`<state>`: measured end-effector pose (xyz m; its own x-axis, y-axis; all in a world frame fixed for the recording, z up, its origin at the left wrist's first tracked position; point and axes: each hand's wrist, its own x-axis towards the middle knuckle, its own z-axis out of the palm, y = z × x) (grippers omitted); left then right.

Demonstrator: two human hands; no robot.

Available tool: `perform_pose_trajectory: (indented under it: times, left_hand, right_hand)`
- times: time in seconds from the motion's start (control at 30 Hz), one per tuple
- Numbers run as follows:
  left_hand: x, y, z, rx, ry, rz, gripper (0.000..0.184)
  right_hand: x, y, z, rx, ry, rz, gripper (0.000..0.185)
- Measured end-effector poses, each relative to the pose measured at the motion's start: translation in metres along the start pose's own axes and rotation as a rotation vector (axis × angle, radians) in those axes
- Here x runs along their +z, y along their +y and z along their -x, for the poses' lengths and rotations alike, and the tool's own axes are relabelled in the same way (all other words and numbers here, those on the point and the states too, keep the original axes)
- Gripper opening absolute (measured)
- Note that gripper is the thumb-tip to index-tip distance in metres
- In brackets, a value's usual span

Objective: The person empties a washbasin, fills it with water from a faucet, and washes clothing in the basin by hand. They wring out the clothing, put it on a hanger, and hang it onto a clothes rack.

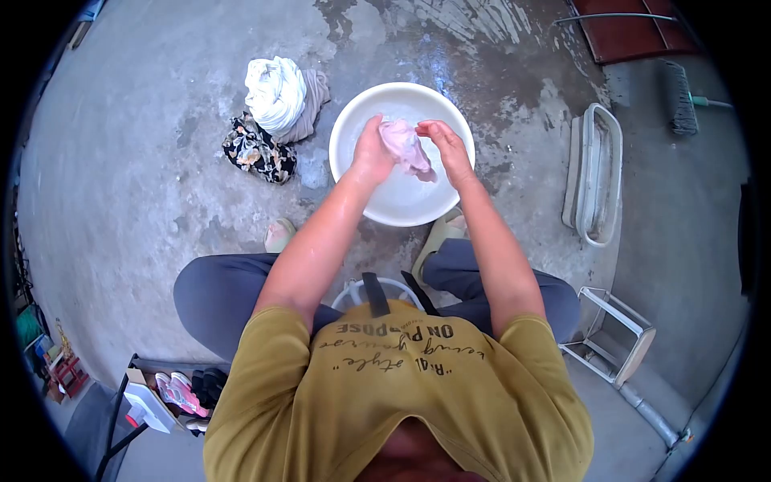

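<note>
Over basin (401, 202) — pink cloth (405, 146), rim (401, 87) well apart

A grey concrete floor (144, 209), damp and darkly blotched in places, spreads across the scene. At the far right lies a dark red panel (638, 40), with a thin tube (618, 15) running across it. Nearer on the right is a broom (680, 100), dark-bristled with a green fitting on its handle. To its left stands a long, pale oval tub (573, 185). At the near right sits a small metal frame (618, 312), and a grey pipe (649, 414) runs close by. At the near left, pink shoes (181, 394) rest beside black shoes (210, 387); farther left is a dark red object (71, 379), too small to make out
</note>
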<state>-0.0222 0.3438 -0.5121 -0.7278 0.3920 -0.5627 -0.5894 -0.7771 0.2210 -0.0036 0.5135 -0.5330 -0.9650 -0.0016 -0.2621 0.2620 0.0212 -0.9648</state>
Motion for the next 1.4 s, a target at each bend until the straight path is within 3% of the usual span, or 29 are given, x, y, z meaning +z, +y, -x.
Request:
perform_pose_trajectory:
  times: [0.13, 0.23, 0.3, 0.4, 0.53, 0.67, 0.77, 0.87, 0.97, 1.0, 1.1, 1.13, 1.23, 1.37, 1.4]
  left_hand:
    - [-0.001, 0.001, 0.022, -0.044, -0.262, -0.059, 0.032]
    - [-0.008, -0.004, 0.027, 0.11, -0.255, -0.416, 0.035]
    - [-0.006, 0.0, 0.037, 0.175, -0.197, -0.49, 0.034]
    - [-0.005, 0.004, 0.045, 0.253, -0.164, -0.579, 0.029]
    - [-0.003, 0.01, 0.055, 0.291, -0.053, -0.76, 0.021]
    - [-0.004, 0.014, 0.061, 0.307, -0.108, -0.721, 0.019]
    - [0.0, 0.019, 0.067, 0.205, -0.132, -0.819, 0.02]
    - [0.004, 0.022, 0.074, 0.239, -0.157, -0.918, 0.038]
    - [0.008, 0.011, 0.086, 0.222, -0.124, -0.812, 0.055]
    - [0.007, 0.007, 0.091, 0.14, -0.147, -0.84, 0.064]
    - [0.015, -0.007, 0.109, 0.068, -0.412, -0.932, 0.063]
    - [0.01, -0.012, 0.103, 0.147, -0.441, -0.954, 0.057]
    - [0.023, -0.007, 0.108, 0.09, -0.201, -0.767, 0.046]
    - [0.053, 0.025, 0.125, 0.246, -0.304, -0.628, 0.038]
    - [0.06, 0.034, 0.132, 0.239, -0.313, -0.664, 0.038]
  right_hand:
    - [0.0, -0.032, 0.04, -0.015, -0.177, 0.125, 0.037]
    - [-0.007, -0.028, 0.047, 0.033, -0.189, 0.133, 0.033]
    - [-0.007, -0.051, 0.057, 0.134, -0.231, 0.24, 0.028]
    - [-0.002, -0.076, 0.071, 0.193, -0.181, 0.138, 0.025]
    - [-0.011, -0.055, 0.068, 0.169, -0.081, -0.116, 0.023]
    - [-0.005, -0.086, 0.083, 0.302, -0.102, -0.252, 0.026]
    - [-0.004, -0.09, 0.081, 0.343, -0.058, -0.482, 0.028]
    - [0.005, -0.106, 0.084, 0.377, -0.168, -0.735, 0.031]
    - [0.009, -0.117, 0.085, 0.372, -0.219, -0.863, 0.033]
    - [0.01, -0.117, 0.081, 0.327, -0.286, -0.906, 0.035]
    - [0.012, -0.152, 0.097, 0.374, -0.268, -0.941, 0.037]
    - [0.012, -0.169, 0.107, 0.395, -0.251, -0.91, 0.034]
    - [-0.009, -0.159, 0.101, 0.164, -0.22, -0.445, 0.034]
    - [-0.038, -0.145, 0.102, 0.056, 0.018, 0.106, 0.046]
    - [-0.042, -0.141, 0.105, -0.043, 0.02, 0.053, 0.045]
